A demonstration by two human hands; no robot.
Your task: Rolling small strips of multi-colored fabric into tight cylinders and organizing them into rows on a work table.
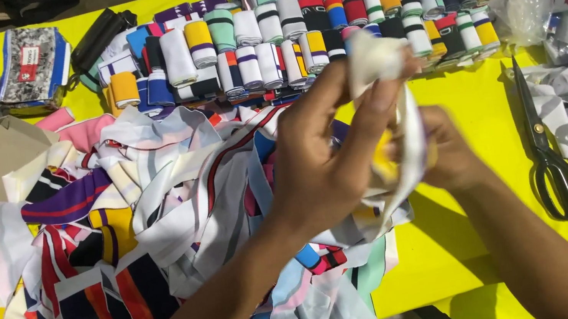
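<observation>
While both hands, left hand [324,168] & right hand [446,150], pinch white strip [397,96], yellow table [482,226] holds scissors [547,144].

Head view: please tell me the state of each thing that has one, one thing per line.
White fabric strip: held up in both hands, partly rolled.
Left hand: grip closed on the strip.
Right hand: grip closed on the strip.
Scissors: closed, flat on the yellow table.
Fabric rolls: rolled, in rows.
Loose strips: unrolled, piled.
</observation>
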